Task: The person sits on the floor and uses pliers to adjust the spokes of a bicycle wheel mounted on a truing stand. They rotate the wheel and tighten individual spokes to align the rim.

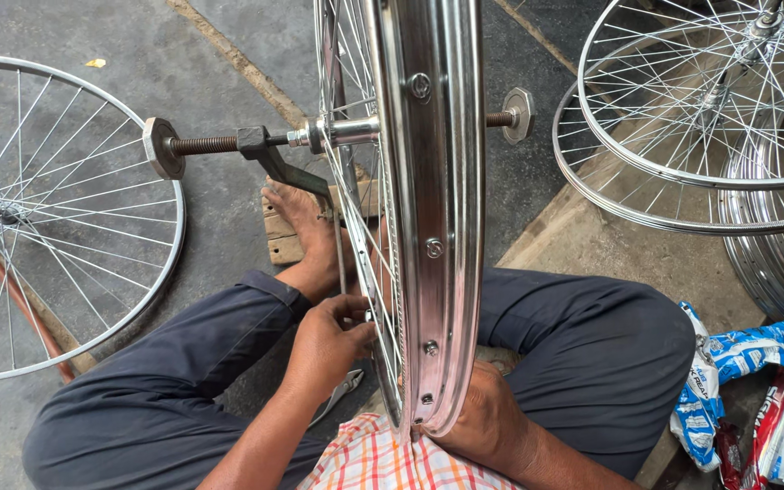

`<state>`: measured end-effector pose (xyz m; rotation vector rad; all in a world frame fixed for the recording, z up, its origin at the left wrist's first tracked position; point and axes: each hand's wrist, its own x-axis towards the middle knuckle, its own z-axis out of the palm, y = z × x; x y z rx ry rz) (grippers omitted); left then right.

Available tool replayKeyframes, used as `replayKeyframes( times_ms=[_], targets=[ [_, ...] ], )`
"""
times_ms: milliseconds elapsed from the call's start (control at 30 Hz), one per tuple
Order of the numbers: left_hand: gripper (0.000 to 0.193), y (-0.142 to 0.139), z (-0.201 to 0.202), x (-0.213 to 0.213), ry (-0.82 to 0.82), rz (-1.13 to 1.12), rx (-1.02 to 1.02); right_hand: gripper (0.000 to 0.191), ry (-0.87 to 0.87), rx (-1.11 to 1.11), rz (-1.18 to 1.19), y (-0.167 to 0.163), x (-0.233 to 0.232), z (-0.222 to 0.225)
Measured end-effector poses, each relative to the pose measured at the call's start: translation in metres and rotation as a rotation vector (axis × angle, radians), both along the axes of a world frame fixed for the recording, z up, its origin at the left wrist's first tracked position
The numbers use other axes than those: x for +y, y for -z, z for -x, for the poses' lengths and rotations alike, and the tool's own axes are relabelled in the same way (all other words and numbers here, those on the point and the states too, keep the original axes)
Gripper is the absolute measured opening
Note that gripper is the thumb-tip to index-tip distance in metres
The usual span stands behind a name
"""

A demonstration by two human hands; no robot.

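While the chrome bicycle rim [442, 181] stands upright on its threaded axle [201, 144], left hand [328, 345] pinches a spoke [376, 272]; right hand [487, 422] cups the rim's lower edge, fingers hidden.

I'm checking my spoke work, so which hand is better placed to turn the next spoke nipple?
Probably the left hand: its fingertips are already pinched at the spokes just inside the rim. The right hand grips the rim's lower edge, steadying the wheel.
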<state>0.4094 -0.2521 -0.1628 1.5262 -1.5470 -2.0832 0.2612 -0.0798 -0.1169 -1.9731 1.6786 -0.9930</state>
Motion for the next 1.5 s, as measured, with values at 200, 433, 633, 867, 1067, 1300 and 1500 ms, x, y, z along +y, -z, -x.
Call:
replayKeyframes(
  times_ms=[200, 433, 633, 867, 1067, 1300, 1500],
  targets=[
    [0.033, -0.015, -0.003, 0.007, 0.079, 0.101, -0.137, 0.035, 0.057, -0.146, -0.078, -0.011, -0.001, -0.003],
    [0.028, 0.000, -0.005, 0.010, -0.047, -0.159, 0.058, 0.027, -0.026, -0.066, 0.040, -0.019, 0.001, -0.002],
    [0.014, 0.016, -0.010, -0.001, 0.188, 0.117, 0.194, 0.025, -0.010, -0.006, 0.022, -0.010, -0.003, -0.005],
    [0.020, -0.001, 0.001, -0.010, 0.048, 0.603, -0.080, 0.020, -0.038, 0.005, 0.071, -0.017, -0.001, -0.003],
    [0.026, 0.010, 0.003, -0.027, 0.397, 0.472, 0.073, 0.020, -0.063, 0.042, 0.081, -0.027, -0.004, -0.003],
    [0.025, 0.021, 0.008, -0.034, 0.534, 0.545, 0.043, 0.021, -0.085, 0.095, 0.111, -0.026, -0.005, -0.004],
    [0.028, 0.001, -0.002, -0.037, 0.520, 0.328, 0.117, 0.020, -0.040, 0.017, 0.012, -0.020, -0.002, -0.003]
  ],
)
